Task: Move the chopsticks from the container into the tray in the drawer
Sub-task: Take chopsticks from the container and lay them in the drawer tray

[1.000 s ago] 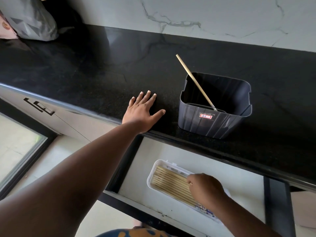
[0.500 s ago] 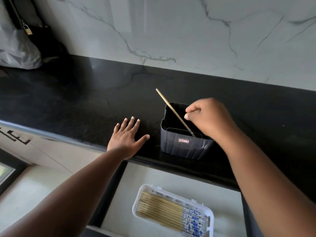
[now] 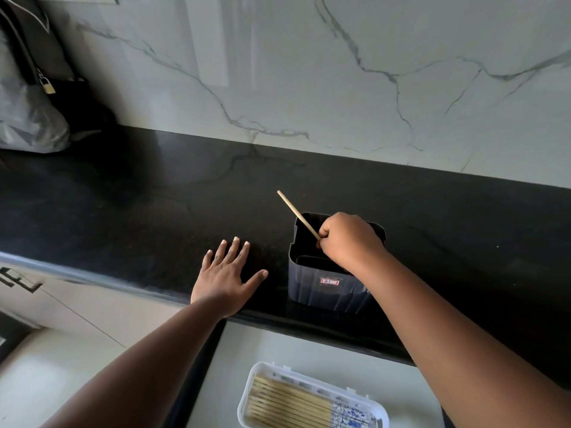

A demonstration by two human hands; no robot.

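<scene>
Chopstick (image 3: 296, 213) looks like the last one in the dark container (image 3: 324, 288), right hand (image 3: 350, 239) curled around it, left hand (image 3: 227, 274) spread flat on the counter (image 3: 123, 211), and a careless yank could tip it before reaching the tray (image 3: 312, 383).

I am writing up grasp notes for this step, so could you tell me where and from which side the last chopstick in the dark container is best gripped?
Grip the chopstick on its bare shaft just above the container rim, coming from above and the right. It leans up and to the left, so that length is exposed. The right hand is closed on it there.
</scene>
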